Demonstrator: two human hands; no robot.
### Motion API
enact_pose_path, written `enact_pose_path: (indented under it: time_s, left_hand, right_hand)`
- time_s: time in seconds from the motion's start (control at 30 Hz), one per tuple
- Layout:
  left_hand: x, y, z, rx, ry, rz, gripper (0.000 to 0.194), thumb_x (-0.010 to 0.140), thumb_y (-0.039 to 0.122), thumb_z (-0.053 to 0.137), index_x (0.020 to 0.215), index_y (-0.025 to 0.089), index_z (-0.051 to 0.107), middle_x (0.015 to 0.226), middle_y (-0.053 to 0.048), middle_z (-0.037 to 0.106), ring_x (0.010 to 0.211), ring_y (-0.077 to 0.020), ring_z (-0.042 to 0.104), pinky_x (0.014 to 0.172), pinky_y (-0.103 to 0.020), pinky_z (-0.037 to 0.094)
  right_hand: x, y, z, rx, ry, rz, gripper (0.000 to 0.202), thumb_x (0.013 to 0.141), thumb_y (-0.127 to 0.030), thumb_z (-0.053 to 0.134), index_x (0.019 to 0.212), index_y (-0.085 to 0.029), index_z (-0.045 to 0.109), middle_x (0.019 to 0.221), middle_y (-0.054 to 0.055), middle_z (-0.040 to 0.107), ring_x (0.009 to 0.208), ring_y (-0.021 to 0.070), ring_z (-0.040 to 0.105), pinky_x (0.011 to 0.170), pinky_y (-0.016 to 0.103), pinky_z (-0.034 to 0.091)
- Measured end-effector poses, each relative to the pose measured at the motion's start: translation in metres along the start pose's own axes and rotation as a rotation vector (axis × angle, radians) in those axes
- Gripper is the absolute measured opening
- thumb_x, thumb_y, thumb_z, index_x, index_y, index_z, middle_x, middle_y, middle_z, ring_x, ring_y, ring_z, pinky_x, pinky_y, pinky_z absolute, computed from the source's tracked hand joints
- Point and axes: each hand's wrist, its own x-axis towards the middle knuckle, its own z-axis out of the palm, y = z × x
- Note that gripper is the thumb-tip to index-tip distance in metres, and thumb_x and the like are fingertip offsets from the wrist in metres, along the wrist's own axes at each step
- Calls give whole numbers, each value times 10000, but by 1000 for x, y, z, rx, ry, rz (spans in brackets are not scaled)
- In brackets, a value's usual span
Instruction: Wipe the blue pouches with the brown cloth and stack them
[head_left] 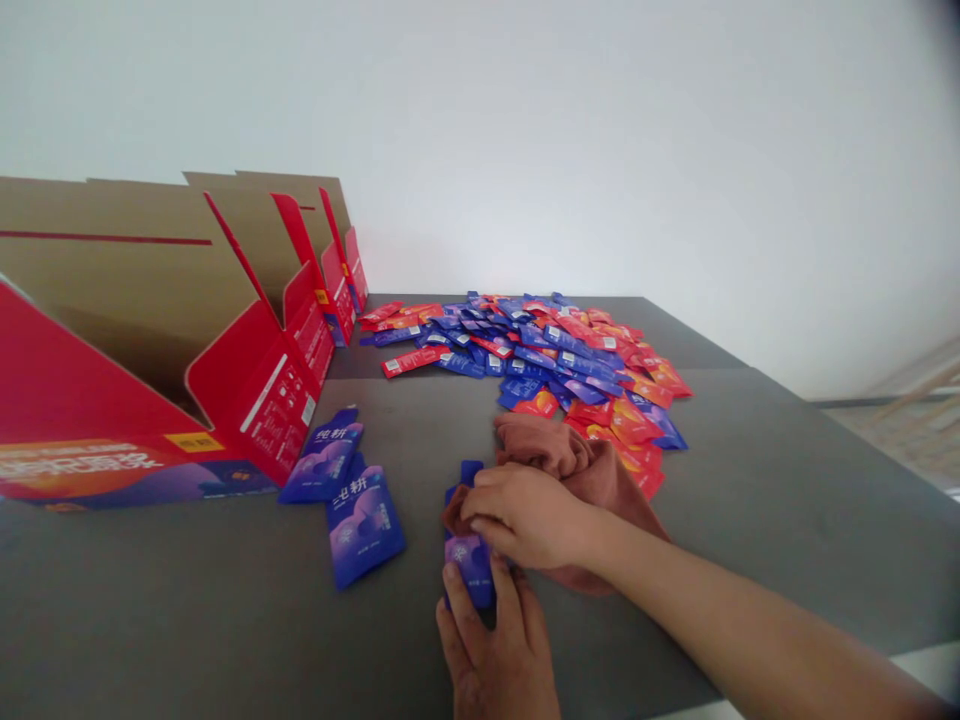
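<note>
A blue and purple pouch (469, 568) lies flat on the grey table in front of me. My left hand (499, 640) rests on its lower end, fingers spread apart. Over the pouch's upper part, my right hand (529, 512) pinches a bunched end of a brown cloth (600, 480) and presses it down. The rest of the cloth lies crumpled behind and to the right of that hand. To the left, two more blue pouches, one (365, 525) nearer and one (324, 458) farther, overlap slightly.
Open red cardboard boxes (247, 400) stand in a row on the left. A large heap of red and blue pouches (540, 345) covers the table's back middle. The grey table's (810, 500) right edge runs diagonally, with a pale wall behind.
</note>
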Motion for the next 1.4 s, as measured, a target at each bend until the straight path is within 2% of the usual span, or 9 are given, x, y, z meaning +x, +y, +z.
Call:
enact_pose_path:
  time_s: [0.2, 0.3, 0.43, 0.57, 0.77, 0.87, 1.0, 1.13, 1.4]
  left_hand:
    - [0, 0, 3, 14, 21, -7, 360, 725, 162, 662, 1067, 271, 687, 1269, -51, 584, 1162, -443, 478, 874, -568, 508]
    - [-1, 2, 5, -4, 37, -18, 366, 726, 173, 665, 1076, 277, 682, 1238, -48, 596, 1160, -440, 482, 882, -562, 509]
    - [-2, 3, 7, -24, 16, -18, 446, 698, 125, 666, 1121, 267, 658, 1156, -49, 624, 1169, -460, 464, 907, -595, 484]
    - [-3, 1, 5, -8, 3, -3, 434, 706, 132, 654, 1118, 270, 659, 1236, -48, 583, 1182, -451, 455, 902, -575, 494]
    - [0, 0, 1, 12, 9, 2, 378, 719, 154, 655, 1080, 262, 682, 1271, -44, 584, 1169, -462, 462, 871, -568, 513]
    - [0, 0, 0, 10, 8, -9, 376, 712, 140, 661, 1067, 261, 687, 1271, -37, 587, 1171, -463, 461, 873, -571, 513]
    - [-1, 1, 2, -2, 26, -14, 389, 721, 158, 662, 1095, 263, 672, 1256, -49, 586, 1176, -446, 464, 895, -566, 505]
    - [-2, 2, 2, -25, -7, -4, 470, 682, 133, 681, 1134, 258, 651, 1186, -52, 609, 1175, -462, 456, 912, -587, 488]
    - [-1, 2, 2, 8, 20, -10, 434, 707, 112, 660, 1117, 257, 662, 1261, -45, 585, 1191, -471, 433, 891, -589, 500]
  right_hand:
    - [0, 12, 3, -43, 100, 85, 187, 884, -169, 453, 914, -176, 638, 865, 43, 617, 827, 163, 554, 735, 275, 375]
    - [-3, 3, 4, -1, 115, -55, 165, 848, -160, 480, 915, -178, 630, 854, 33, 612, 807, 163, 543, 735, 281, 374]
    - [-5, -12, 2, 45, -7, -205, 128, 821, -182, 521, 879, -199, 635, 818, 8, 612, 793, 158, 544, 734, 275, 379]
    - [-2, -10, 0, 39, -34, -101, 152, 857, -178, 495, 908, -189, 637, 889, 18, 625, 828, 151, 557, 753, 268, 384]
    - [2, 9, 1, -34, 33, 100, 195, 887, -177, 458, 945, -185, 643, 897, 41, 623, 821, 159, 560, 721, 268, 380]
    - [1, 12, 2, -57, 95, 133, 192, 886, -176, 449, 910, -175, 639, 856, 41, 616, 799, 161, 553, 713, 276, 376]
    - [-3, 1, 1, -15, 126, -45, 156, 852, -166, 482, 914, -175, 625, 854, 31, 604, 827, 160, 540, 747, 286, 372]
    - [-5, -13, 0, 30, -10, -198, 121, 837, -197, 513, 864, -192, 630, 812, 10, 601, 788, 156, 532, 734, 280, 378]
    - [0, 1, 0, -12, 7, 17, 174, 880, -177, 473, 931, -181, 640, 893, 33, 620, 831, 154, 558, 738, 266, 389]
